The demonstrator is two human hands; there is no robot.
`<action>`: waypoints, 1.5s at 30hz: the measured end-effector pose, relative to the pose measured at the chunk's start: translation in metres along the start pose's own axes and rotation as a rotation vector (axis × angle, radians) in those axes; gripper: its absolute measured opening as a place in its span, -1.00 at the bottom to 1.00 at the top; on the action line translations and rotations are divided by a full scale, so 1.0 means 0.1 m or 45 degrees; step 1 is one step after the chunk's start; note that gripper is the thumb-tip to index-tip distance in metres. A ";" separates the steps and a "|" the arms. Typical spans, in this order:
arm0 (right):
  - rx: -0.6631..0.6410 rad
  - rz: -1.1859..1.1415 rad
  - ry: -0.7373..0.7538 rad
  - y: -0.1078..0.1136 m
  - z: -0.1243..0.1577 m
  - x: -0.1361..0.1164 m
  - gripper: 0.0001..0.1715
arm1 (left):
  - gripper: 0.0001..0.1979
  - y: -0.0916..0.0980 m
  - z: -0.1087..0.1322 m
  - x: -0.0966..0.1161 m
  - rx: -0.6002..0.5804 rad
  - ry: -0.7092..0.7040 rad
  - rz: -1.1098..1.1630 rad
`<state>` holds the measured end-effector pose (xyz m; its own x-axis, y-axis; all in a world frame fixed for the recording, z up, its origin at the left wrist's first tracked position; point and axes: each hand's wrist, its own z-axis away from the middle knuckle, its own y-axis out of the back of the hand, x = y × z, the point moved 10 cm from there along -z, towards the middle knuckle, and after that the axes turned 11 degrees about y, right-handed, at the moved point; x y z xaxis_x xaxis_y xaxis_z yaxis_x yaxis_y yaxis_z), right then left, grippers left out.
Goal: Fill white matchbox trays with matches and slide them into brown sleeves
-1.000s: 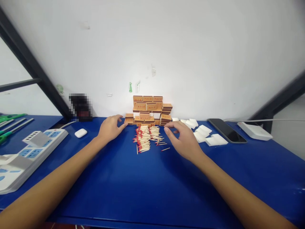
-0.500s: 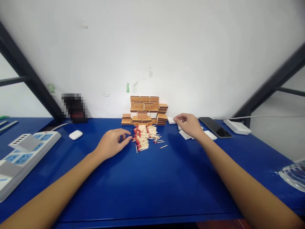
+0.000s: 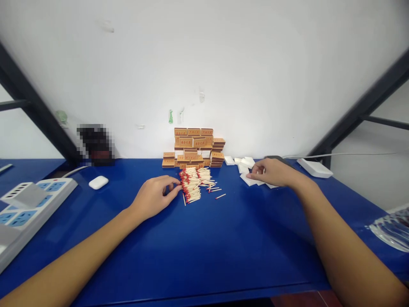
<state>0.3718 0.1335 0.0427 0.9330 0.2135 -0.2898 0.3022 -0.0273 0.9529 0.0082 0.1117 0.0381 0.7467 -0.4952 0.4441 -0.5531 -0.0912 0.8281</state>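
A pile of red-tipped matches (image 3: pixel 192 187) lies on the blue table before a stack of orange-brown matchboxes (image 3: pixel 193 143). My left hand (image 3: pixel 156 194) is at the pile's left edge; its thumb and forefinger come together on a match among the red heads. To the right of the boxes, flat white square pieces (image 3: pixel 243 167) lie scattered and partly overlapping. My right hand (image 3: pixel 271 171) reaches over them with curled fingers, thumb and fingertips closed at the edge of one white piece. The hand and wrist hide part of those pieces.
On the left are a power strip (image 3: pixel 47 200) with plugs and a white earbud case (image 3: pixel 99 182). A dark phone (image 3: pixel 277 159) is mostly hidden behind my right hand. Further right lie a white box (image 3: pixel 315 168) and clear plastic (image 3: pixel 391 230). The wall stands directly behind.
My left hand has moved slightly right, its fingertips closing at the matches. My right hand has moved right and nearer me, uncovering white pieces and covering most of the phone.
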 end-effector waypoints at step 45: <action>0.181 -0.194 0.932 -0.79 0.17 -2.00 -0.57 | -0.67 -0.36 0.35 0.57 -0.340 -0.206 0.071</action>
<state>0.1649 0.0764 0.0239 0.5263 0.8167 -0.2364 0.4856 -0.0605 0.8721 0.0572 0.0565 0.0217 0.6376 -0.6260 0.4491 -0.4589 0.1597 0.8740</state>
